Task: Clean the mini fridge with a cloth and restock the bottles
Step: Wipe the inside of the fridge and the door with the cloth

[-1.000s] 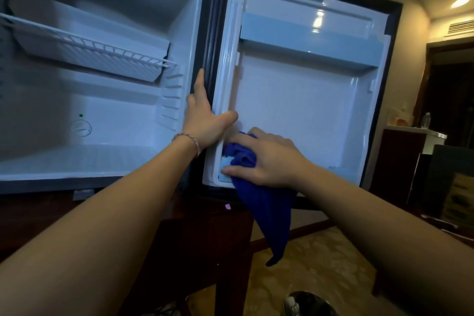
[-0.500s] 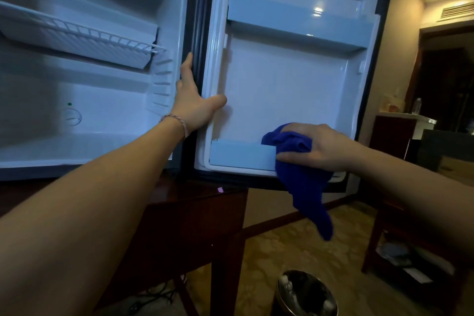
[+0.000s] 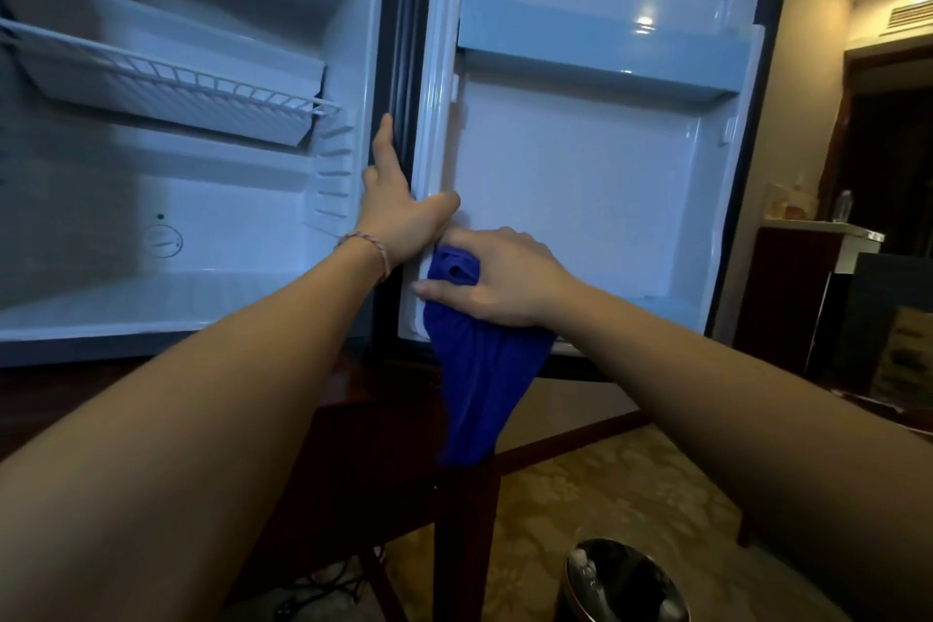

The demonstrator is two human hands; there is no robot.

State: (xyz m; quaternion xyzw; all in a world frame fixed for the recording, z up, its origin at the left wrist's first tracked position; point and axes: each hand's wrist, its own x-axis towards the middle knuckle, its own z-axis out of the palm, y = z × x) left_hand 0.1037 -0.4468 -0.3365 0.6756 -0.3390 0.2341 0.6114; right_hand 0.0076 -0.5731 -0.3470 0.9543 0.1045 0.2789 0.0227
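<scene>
Right hand [image 3: 505,280] has its fingers curled round the bunched blue cloth [image 3: 479,369], pressed to the fridge door [image 3: 580,197] lower left corner; tail hangs limp; soft, light, best gripped by the wad; left hand [image 3: 399,212] clasps the door edge, steadying it.

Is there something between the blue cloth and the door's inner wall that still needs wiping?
Nothing visible. The right hand presses the blue cloth at the door's lower left corner; the inner wall above is bare.
</scene>
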